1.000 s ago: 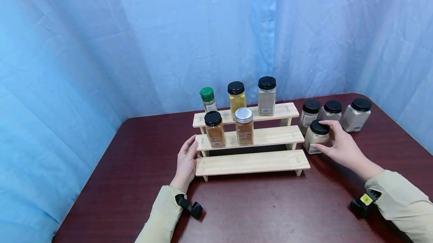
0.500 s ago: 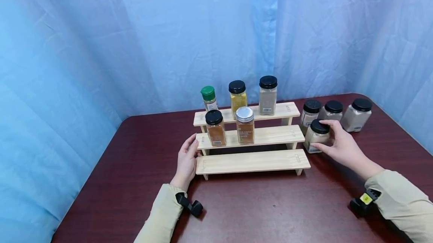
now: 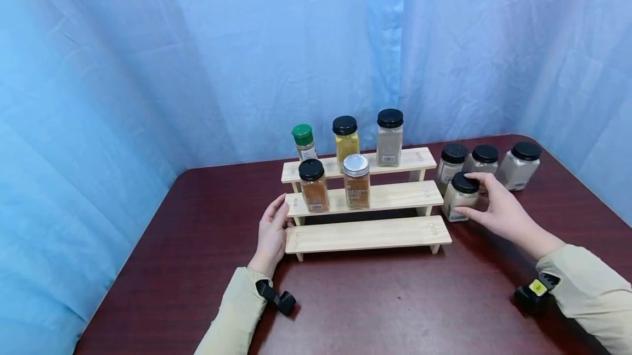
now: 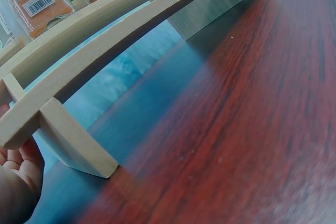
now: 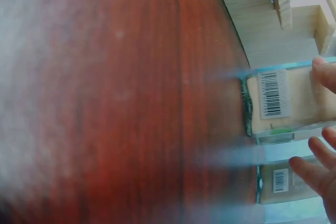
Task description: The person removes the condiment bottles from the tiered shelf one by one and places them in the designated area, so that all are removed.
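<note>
A three-tier wooden spice rack (image 3: 367,235) stands on the table. At its left end my left hand (image 3: 270,233) holds the lower tiers; in the left wrist view, fingers (image 4: 21,157) bend in behind the end leg. To the right of the rack, my right hand (image 3: 503,209) grips a square glass spice jar (image 3: 456,204) of pale powder, a finger at its black lid and the thumb on its side. The right wrist view shows this jar's barcode label (image 5: 274,94) and the thumb (image 5: 326,74) against the glass.
Behind the gripped jar stand three more black-lidded jars (image 3: 518,169). On the top tier are a green-capped bottle (image 3: 307,152), a yellow jar (image 3: 347,147) and a grey one (image 3: 389,146). Two orange-brown jars (image 3: 315,195) occupy the middle tier. Blue curtains (image 3: 276,58) enclose the table.
</note>
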Available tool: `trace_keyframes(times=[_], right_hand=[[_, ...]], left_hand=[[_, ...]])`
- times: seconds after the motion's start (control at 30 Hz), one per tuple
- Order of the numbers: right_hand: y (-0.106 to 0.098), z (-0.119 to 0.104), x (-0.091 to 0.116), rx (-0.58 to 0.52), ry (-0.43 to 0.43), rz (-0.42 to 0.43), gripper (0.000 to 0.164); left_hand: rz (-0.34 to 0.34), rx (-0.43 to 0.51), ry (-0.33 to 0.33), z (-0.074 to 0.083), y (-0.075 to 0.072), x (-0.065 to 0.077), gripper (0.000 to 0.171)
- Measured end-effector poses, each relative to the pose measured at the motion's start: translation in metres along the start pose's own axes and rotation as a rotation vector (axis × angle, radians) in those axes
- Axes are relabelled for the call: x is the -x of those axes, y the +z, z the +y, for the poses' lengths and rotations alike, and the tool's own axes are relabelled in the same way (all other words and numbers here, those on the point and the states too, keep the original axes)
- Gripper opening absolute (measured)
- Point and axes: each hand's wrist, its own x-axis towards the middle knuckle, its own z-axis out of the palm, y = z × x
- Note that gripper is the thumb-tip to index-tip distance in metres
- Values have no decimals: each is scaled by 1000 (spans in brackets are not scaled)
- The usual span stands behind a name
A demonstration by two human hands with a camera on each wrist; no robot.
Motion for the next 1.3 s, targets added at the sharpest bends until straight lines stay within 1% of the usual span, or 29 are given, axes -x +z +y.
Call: trace_keyframes(times=[0.17,0.3,0.47,0.63,0.73,0.83,0.97,1.17,1.3], right_hand=[[-5,-4,-3,-9,15,-11,68],[-11,-7,-5,-44,32,6,67],[-21,-17,-6,-109,71,51,63],[-28,-28,-5,-165,76,112,58],[-32,-35,-4,-174,75,144,57],[-34,-41,-2,-183,65,181,56],[-34,-50,0,-221,27,217,56],[-29,-65,3,-287,-12,225,55],[-22,-72,5,-315,-63,230,55]], left_hand=[[2,-9,-6,0,0,0,43],[2,-18,-5,0,0,0,44],[-1,-14,-3,0,0,0,43],[-5,-13,1,1,0,0,42],[-3,-14,-3,1,0,1,42],[-2,-21,-11,1,0,1,43],[-1,-24,-11,1,0,2,43],[2,-14,-8,1,0,1,43],[0,-1,-2,2,1,1,43]])
